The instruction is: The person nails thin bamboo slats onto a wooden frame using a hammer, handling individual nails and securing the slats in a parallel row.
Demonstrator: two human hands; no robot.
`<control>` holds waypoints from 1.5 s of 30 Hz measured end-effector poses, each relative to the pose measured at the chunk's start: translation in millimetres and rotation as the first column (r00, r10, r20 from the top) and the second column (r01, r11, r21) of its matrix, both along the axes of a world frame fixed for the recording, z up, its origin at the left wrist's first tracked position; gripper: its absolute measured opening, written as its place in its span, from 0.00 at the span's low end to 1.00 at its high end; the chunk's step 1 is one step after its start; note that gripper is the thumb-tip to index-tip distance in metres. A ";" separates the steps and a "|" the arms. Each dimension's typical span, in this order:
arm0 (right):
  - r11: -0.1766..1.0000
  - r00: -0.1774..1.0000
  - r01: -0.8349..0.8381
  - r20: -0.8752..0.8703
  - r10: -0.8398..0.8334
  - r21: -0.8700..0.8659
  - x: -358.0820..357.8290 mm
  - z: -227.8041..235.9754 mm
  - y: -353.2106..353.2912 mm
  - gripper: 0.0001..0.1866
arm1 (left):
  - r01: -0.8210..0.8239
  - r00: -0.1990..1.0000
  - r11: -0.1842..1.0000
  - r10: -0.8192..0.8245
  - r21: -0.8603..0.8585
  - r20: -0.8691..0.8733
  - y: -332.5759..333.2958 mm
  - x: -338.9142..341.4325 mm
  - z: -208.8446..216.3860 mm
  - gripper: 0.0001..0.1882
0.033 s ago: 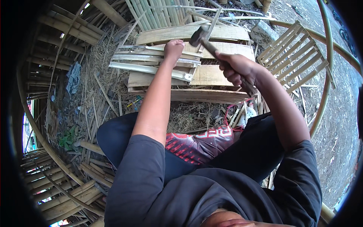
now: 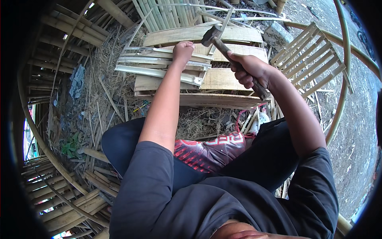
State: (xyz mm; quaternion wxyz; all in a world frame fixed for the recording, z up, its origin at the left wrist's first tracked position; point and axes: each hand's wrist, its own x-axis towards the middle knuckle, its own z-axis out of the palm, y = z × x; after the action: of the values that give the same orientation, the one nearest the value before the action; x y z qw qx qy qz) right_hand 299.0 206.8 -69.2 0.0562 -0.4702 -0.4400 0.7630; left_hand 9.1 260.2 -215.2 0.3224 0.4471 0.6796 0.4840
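My right hand [image 2: 252,71] grips the wooden handle of a hammer [image 2: 227,51], its dark metal head raised above the boards. My left hand [image 2: 184,54] is closed in a fist over several pale bamboo strips [image 2: 151,73], laid roughly side by side. Whatever its fingers hold is hidden. A thin bamboo crosspiece [image 2: 226,20] runs slanting across the right ends of these strips, passing behind the hammer head. Under everything lie broad, pale wooden planks [image 2: 234,77], spaced apart like a low platform in front of my crossed legs.
A slatted bamboo panel [image 2: 308,59] leans at the right beside a curved bamboo pole [image 2: 345,79]. A rough concrete block [image 2: 277,36] sits behind it. Green bamboo slats [image 2: 167,16] stand at the back. Shavings, offcuts and a blue cloth [image 2: 77,81] lie at the left.
The hammer head has risen slightly and looks sharper than before. My left hand and the bamboo strips have stayed in place.
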 end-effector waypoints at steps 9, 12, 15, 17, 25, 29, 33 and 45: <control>0.992 0.996 -0.080 0.041 0.085 -0.098 -3.3 4.8 -4.5 0.26 | 0.028 1.000 1.000 -0.028 -0.012 -0.001 3.6 -5.4 -2.5 0.07; 0.999 0.999 0.032 0.023 -0.032 0.022 -2.6 0.6 3.5 0.27 | 0.052 0.999 0.997 -0.051 -0.050 0.016 4.9 5.0 -0.2 0.08; 0.996 0.971 -0.055 0.236 0.035 0.077 -21.2 -6.2 -30.4 0.27 | 0.030 0.999 0.996 -0.026 -0.088 0.039 1.1 0.8 0.4 0.10; 0.983 0.989 -0.107 0.086 0.120 -0.148 -12.4 -7.6 -24.7 0.26 | 0.001 0.999 0.992 0.003 -0.122 0.036 1.3 7.6 4.0 0.11; 0.979 0.982 -0.053 0.187 0.015 0.197 0.0 -10.7 -12.3 0.30 | 0.034 0.997 0.999 -0.032 -0.020 0.075 9.1 6.2 -6.3 0.08; 0.746 0.811 -0.510 0.529 0.250 0.429 -2.8 -20.4 -26.8 0.41 | 0.066 0.976 0.998 -0.062 -0.012 0.211 3.6 -6.7 -6.3 0.06; 0.603 0.771 -0.585 0.601 0.209 0.542 -5.4 -33.2 -28.9 0.39 | 0.060 0.926 0.998 -0.069 0.037 0.372 0.6 -7.5 -1.8 0.09; 0.512 0.752 -0.616 0.640 0.155 0.599 -2.8 -27.0 -38.1 0.38 | -0.147 0.917 0.977 0.077 0.151 0.392 0.4 3.6 -7.1 0.07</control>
State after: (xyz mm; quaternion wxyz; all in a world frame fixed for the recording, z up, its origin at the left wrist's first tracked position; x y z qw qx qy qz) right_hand 296.3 168.7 -96.3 -0.0422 -0.4641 -0.8213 0.3292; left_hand 12.8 260.7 -222.3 0.3795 0.3308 0.5821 0.6385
